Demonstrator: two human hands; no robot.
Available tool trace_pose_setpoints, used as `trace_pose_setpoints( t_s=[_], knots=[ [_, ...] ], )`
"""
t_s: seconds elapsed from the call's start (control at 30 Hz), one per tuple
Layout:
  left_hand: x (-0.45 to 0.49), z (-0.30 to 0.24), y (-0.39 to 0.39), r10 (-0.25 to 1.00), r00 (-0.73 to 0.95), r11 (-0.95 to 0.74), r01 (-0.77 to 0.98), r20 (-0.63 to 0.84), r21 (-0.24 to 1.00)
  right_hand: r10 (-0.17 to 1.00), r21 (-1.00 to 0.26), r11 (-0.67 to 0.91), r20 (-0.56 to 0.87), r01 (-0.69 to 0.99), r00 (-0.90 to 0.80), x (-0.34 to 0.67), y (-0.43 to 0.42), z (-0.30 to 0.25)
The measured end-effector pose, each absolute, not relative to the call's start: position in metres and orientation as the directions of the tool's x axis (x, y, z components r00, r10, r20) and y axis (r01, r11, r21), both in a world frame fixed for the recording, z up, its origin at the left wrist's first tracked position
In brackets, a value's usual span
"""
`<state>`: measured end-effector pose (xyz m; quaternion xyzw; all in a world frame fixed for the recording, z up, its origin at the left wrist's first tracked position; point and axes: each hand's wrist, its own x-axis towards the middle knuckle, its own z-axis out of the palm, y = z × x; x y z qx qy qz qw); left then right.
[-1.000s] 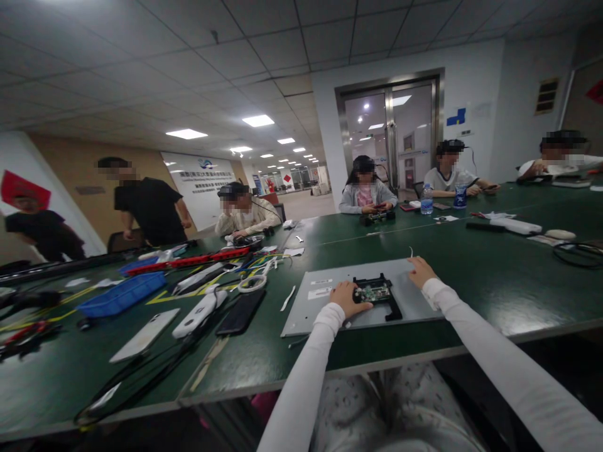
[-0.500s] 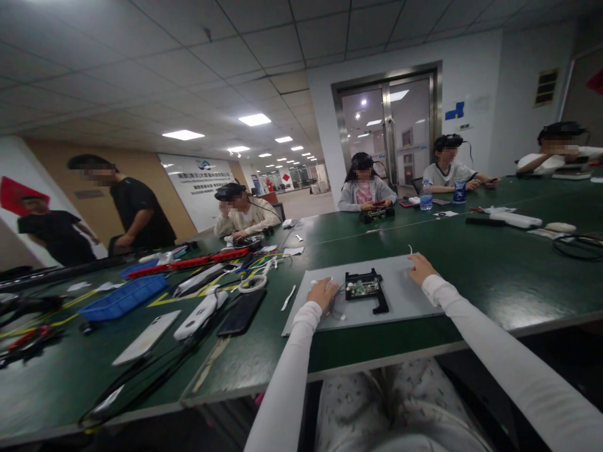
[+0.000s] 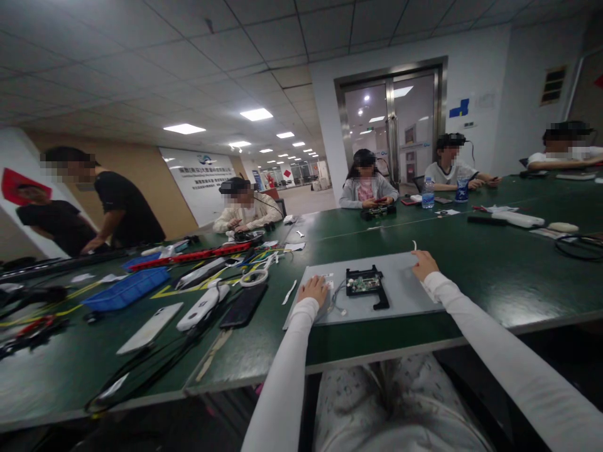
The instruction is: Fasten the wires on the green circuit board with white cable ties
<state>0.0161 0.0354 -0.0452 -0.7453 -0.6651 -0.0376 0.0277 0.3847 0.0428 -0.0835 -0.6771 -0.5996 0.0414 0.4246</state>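
Note:
A grey flat panel (image 3: 400, 307) lies before me on the table. Near its middle sits a black plastic frame (image 3: 380, 295) around a green circuit board (image 3: 365, 284), with a thin grey cable (image 3: 336, 298) to its left. My left hand (image 3: 315, 289) rests palm down on the panel's left part, fingers spread, holding nothing. At the panel's far right corner, the fingers of my right hand (image 3: 425, 263) are closed together. A small thin white strip (image 3: 415, 246) sticks up at those fingertips; its lower end is hidden.
To the left lie a white strip (image 3: 289, 292), a black phone (image 3: 244, 306), a white phone (image 3: 149, 328), a white device (image 3: 202, 306), a tape roll (image 3: 254, 278) and a blue tray (image 3: 126, 290). Several people are around the green table (image 3: 325, 348); bottles (image 3: 428, 193) stand beyond.
My left hand has shifted left, away from the black frame and cable, and flattened onto the panel. My right hand has barely moved. A person at the far left has moved left.

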Motion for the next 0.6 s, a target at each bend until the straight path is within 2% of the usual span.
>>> trace_pose_setpoints(
  t_s=[0.23,0.4,0.6],
  knots=[
    [0.018,-0.045,0.023,0.993,0.094,-0.095,0.995,0.069,0.007,0.769,-0.687,0.067,0.498,0.724,0.401,0.391,0.038,-0.075],
    [0.019,-0.046,0.012,0.993,0.084,-0.085,0.996,0.079,0.016,0.663,-0.733,0.102,0.554,0.673,0.503,0.395,0.032,-0.065],
    [0.020,-0.047,-0.002,0.995,0.073,-0.074,0.997,0.074,0.019,0.572,-0.876,0.173,0.462,0.450,0.678,0.397,0.033,-0.059]
  ],
)
